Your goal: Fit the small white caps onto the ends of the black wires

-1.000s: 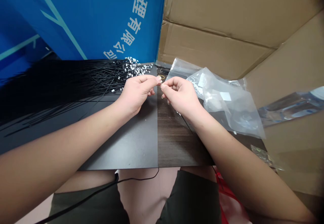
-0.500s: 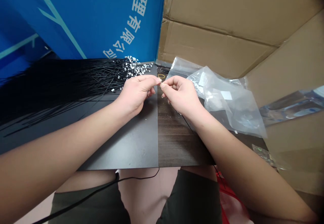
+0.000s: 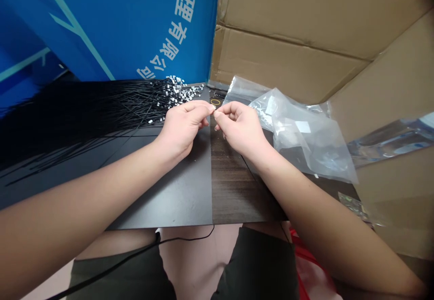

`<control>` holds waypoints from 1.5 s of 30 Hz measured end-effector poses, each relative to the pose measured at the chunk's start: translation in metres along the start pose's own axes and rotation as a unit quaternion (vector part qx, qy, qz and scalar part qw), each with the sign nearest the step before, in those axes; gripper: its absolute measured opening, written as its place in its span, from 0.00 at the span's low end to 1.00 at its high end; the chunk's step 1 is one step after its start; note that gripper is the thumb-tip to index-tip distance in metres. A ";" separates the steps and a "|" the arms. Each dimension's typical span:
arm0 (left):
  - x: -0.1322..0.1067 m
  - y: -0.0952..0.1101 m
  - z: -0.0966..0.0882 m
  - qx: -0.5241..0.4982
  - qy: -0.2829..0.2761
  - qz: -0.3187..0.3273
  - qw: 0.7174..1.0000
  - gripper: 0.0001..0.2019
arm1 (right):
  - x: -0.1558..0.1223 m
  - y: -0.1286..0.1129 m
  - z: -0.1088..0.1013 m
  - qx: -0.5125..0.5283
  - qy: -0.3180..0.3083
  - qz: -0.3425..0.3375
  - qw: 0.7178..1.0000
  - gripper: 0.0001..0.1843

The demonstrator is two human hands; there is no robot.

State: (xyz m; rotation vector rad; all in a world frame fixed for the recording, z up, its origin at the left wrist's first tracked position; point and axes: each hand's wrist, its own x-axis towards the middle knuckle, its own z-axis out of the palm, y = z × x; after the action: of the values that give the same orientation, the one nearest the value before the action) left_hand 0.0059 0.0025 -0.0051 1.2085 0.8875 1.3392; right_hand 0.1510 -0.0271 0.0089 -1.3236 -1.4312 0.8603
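Note:
My left hand (image 3: 185, 123) and my right hand (image 3: 240, 126) meet fingertip to fingertip above the table, both closed in a pinch. What the left fingers grip is too small and covered to make out. From beneath my right hand a thin black wire (image 3: 250, 168) trails toward me, passes under the forearm and hangs over the table edge; its upper end is hidden in the right fingers. Left of my hands lies a large bundle of black wires (image 3: 84, 110), many tipped with small white connectors (image 3: 181, 92).
Clear plastic bags (image 3: 308, 132) lie on the right of the dark table (image 3: 230, 191). Behind stand a blue printed panel (image 3: 135, 24) and a cardboard box (image 3: 288, 33). A yellow ring (image 3: 215, 102) sits just past my fingertips. A black cable (image 3: 135, 250) crosses above my lap.
Both hands stay pinched together at nearly the same spot. The wire's hanging part at the table edge has shifted slightly left.

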 end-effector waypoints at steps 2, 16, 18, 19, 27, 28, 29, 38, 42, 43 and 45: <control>-0.001 0.000 0.001 0.000 0.006 0.005 1.000 0.03 | 0.000 0.000 0.001 0.003 0.005 -0.003 1.000 0.07; 0.005 0.001 -0.006 -0.006 -0.024 -0.048 0.999 0.17 | 0.003 -0.001 -0.007 -0.009 0.009 -0.020 1.000 0.04; 0.008 0.002 -0.008 -0.005 -0.025 -0.055 0.998 0.19 | 0.004 0.000 -0.008 -0.016 0.003 -0.027 1.000 0.05; 0.009 0.002 -0.009 0.001 -0.029 -0.052 0.998 0.20 | 0.004 0.000 -0.009 -0.020 0.001 -0.028 0.999 0.05; 0.016 0.013 -0.020 0.117 -0.083 -0.011 0.990 0.12 | 0.004 0.002 -0.010 -0.062 -0.015 -0.047 0.997 0.06; 0.017 0.015 -0.021 0.118 -0.091 -0.013 0.989 0.12 | 0.004 0.003 -0.010 -0.065 -0.015 -0.051 0.996 0.06; 0.017 0.016 -0.022 0.118 -0.097 -0.013 0.988 0.12 | 0.004 0.003 -0.010 -0.067 -0.013 -0.056 0.996 0.06; 0.020 0.017 -0.027 0.138 -0.121 0.006 0.983 0.15 | 0.006 0.006 -0.012 -0.089 -0.018 -0.069 0.993 0.04; 0.021 0.017 -0.027 0.147 -0.136 0.013 0.980 0.16 | 0.005 0.005 -0.012 -0.092 -0.021 -0.070 0.993 0.04; 0.021 0.017 -0.027 0.152 -0.138 0.013 0.979 0.16 | 0.004 0.004 -0.012 -0.092 -0.021 -0.067 0.993 0.04; 0.021 0.017 -0.026 0.160 -0.138 0.011 0.977 0.17 | 0.004 0.003 -0.012 -0.093 -0.019 -0.060 0.994 0.04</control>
State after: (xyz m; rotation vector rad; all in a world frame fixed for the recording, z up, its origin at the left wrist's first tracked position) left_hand -0.0211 0.0234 0.0091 1.6134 0.9097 1.0351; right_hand 0.1641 -0.0242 0.0100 -1.3487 -1.6349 0.6905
